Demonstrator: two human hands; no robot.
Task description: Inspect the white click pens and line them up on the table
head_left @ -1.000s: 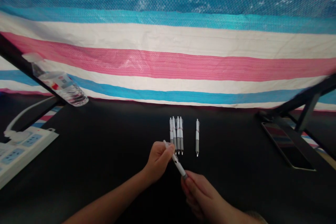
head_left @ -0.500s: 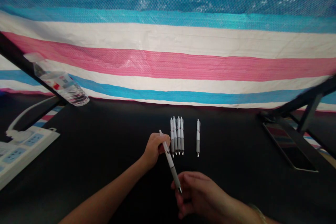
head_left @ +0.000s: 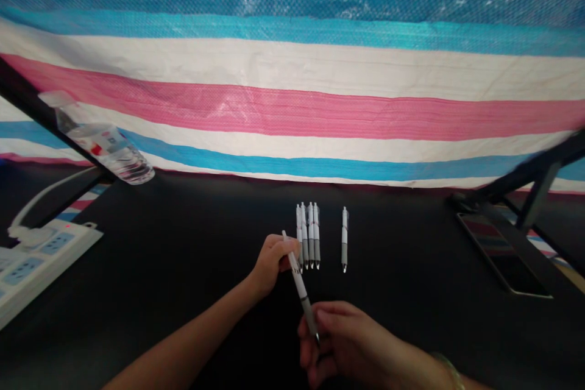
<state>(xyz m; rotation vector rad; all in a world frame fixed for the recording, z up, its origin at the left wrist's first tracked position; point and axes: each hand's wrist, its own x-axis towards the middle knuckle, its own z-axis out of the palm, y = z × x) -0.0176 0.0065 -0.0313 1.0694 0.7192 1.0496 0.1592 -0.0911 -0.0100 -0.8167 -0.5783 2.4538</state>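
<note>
Pinching the white pen (head_left: 299,283) near its upper end between thumb and fingers, the left hand (head_left: 272,262) in the head view appears to carry most of its weight. The pen slants over the counter (head_left: 219,225), its grey grip and metal tip pointing down toward the right hand (head_left: 342,335). That hand is loosely curled about the lower end; whether its fingers press on the grip or only lie beside it, I cannot tell.

If they are not touching, the likeliest trouble is the pen swivelling or slipping, because a pinch so near one end leaves the heavier-looking grip unsupported. A careless squeeze on the upper end might also work the push button, should it have one.

The left fingertips overlap the near part of the four pens (head_left: 311,234) lying side by side; contact is unclear, but a sideways nudge there could skew the row or set a barrel rolling. The single pen (head_left: 344,237) to its right lies apart from the row and seems less exposed, though a dropped pen could knock it.
</note>
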